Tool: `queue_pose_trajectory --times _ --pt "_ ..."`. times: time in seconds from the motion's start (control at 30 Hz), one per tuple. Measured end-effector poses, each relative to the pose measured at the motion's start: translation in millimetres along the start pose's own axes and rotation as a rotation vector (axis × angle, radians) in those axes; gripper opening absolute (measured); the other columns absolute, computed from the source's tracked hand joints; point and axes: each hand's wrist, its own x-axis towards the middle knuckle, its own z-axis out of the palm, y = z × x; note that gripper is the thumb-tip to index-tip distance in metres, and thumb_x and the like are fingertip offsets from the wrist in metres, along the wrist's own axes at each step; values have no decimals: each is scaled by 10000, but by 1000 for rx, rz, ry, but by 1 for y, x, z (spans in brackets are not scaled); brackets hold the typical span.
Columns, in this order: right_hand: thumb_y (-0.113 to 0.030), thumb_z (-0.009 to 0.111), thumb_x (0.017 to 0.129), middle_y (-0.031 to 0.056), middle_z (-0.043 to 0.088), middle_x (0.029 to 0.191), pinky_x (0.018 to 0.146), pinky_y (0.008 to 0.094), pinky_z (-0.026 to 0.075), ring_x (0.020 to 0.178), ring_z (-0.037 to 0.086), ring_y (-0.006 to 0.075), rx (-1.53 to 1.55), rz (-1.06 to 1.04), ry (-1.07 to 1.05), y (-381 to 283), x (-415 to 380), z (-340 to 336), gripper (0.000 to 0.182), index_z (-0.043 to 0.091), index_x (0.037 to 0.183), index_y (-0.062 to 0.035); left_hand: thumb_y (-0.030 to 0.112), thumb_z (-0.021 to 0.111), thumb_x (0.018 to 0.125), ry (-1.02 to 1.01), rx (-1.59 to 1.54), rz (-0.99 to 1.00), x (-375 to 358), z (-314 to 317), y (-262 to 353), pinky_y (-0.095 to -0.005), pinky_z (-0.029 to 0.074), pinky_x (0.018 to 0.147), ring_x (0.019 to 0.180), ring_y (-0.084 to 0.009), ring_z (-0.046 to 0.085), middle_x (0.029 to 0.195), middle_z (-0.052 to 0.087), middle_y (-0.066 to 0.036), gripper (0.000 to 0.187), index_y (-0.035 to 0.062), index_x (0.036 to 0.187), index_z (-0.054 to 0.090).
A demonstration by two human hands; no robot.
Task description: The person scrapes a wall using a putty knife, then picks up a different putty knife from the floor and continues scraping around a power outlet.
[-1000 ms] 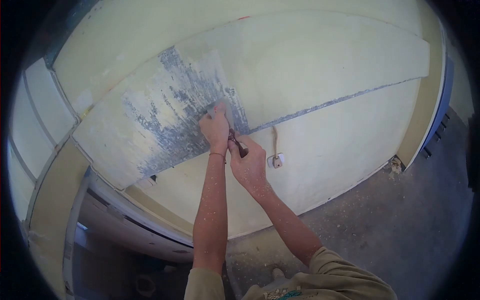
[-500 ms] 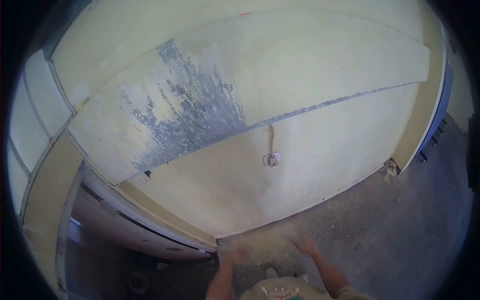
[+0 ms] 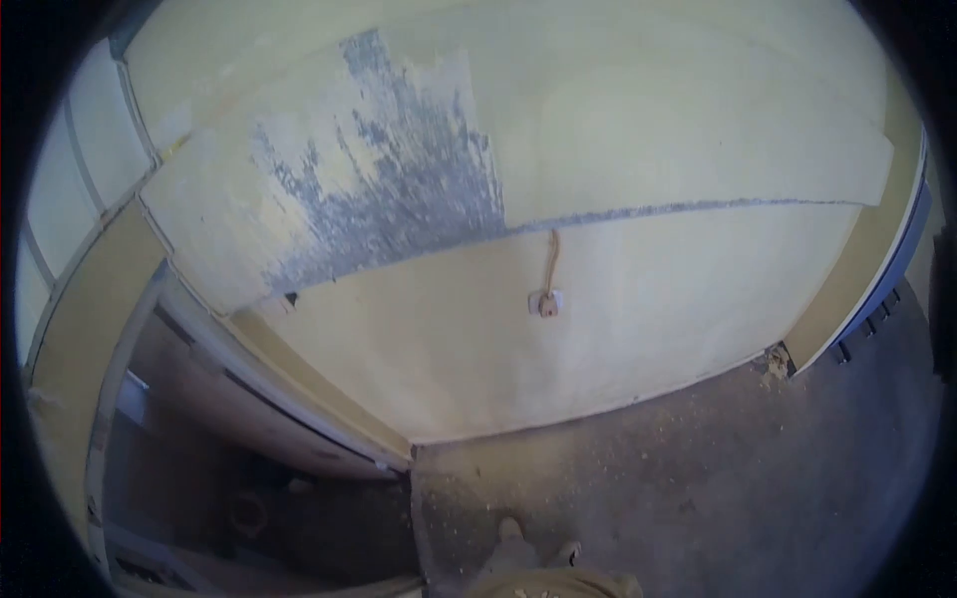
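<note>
Neither my left hand nor my right hand shows at this moment. In front of me stands a cream wall with a raised panel across its upper part. The panel's left half has a scraped grey-blue patch with rough, streaky edges. Below the panel, a tan cord hangs down to a wall socket, where something beige is plugged in. At the bottom edge my shoe and part of my shirt are visible.
An open doorway leads into a dark space at the left. Crumbs and chips litter the concrete floor. Broken plaster lies at the wall's right corner, near a blue panel with dark pegs.
Both my hands, low in the view half a second ago, have dropped out of sight. My view has shifted and turned slightly, so the wall sits a little differently.
</note>
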Motion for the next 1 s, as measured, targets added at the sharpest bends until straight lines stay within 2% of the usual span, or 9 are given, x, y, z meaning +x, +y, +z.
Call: queue_pose_trajectory --times 0.1,0.13,0.17,0.23,0.3,0.33,0.5,0.57,1.0 --pt "-422 511 861 182 443 1418 1078 373 346 1299 444 341 106 -2 -154 -42 90 -27 626 488 1353 -36 367 486 941 155 -5 446 78 21 -3 -414 449 961 1209 -283 509 1350 501 -172 480 57 1304 533" --pt "-376 627 840 216 625 1174 837 427 506 1071 619 348 -350 -126 -42 -54 148 -21 537 546 1250 -38 334 493 933 -138 817 623 94 -26 52 -393 500 880 1137 -254 577 1295 553 -151 478 35 1305 508" --pt "-380 669 803 239 642 1101 796 472 507 1029 635 363 -12 -119 420 -116 112 -71 512 588 1105 26 315 528 897 -237 355 427 91 -46 104 -395 507 870 1075 -272 607 1186 599 -158 414 25 1190 565" --pt "-335 699 784 204 661 792 628 422 512 758 675 310 697 2 52 -207 123 -142 426 612 968 38 279 599 826 -229 -953 36 81 -87 208 -397 522 849 952 -309 668 966 691 -172 315 5 960 679" --pt "-261 700 788 130 616 655 511 368 479 564 619 224 580 -449 367 -281 74 -201 368 606 969 46 306 616 846 387 527 596 83 -109 270 -424 517 854 950 -296 665 1043 677 -143 392 2 1094 630" --pt "-232 707 769 124 621 656 560 376 495 579 620 226 592 -633 558 -307 58 -215 384 606 1000 58 306 616 846 386 528 603 74 -111 297 -424 517 854 950 -296 665 1043 677 -143 392 2 1094 630" --pt "-214 698 821 85 609 655 468 285 445 513 575 139 1195 -396 -329 -375 -29 -256 316 620 995 37 418 525 951 -294 -724 633 -18 -96 373 -394 530 812 892 -250 657 1101 644 -144 496 0 1217 550" --pt "-201 692 834 62 596 650 458 277 434 496 549 121 1042 -518 -150 -384 -68 -249 278 617 990 17 414 515 967 -368 -798 481 -40 -77 379 -370 528 830 951 -232 658 1088 657 -136 448 16 1168 556" --pt "-147 655 888 63 593 711 482 278 458 558 592 140 912 -742 -466 -396 -105 -234 380 455 1188 -25 343 508 990 -28 -1257 492 -90 -74 402 -315 550 618 671 -176 652 799 619 -59 314 37 1021 568"
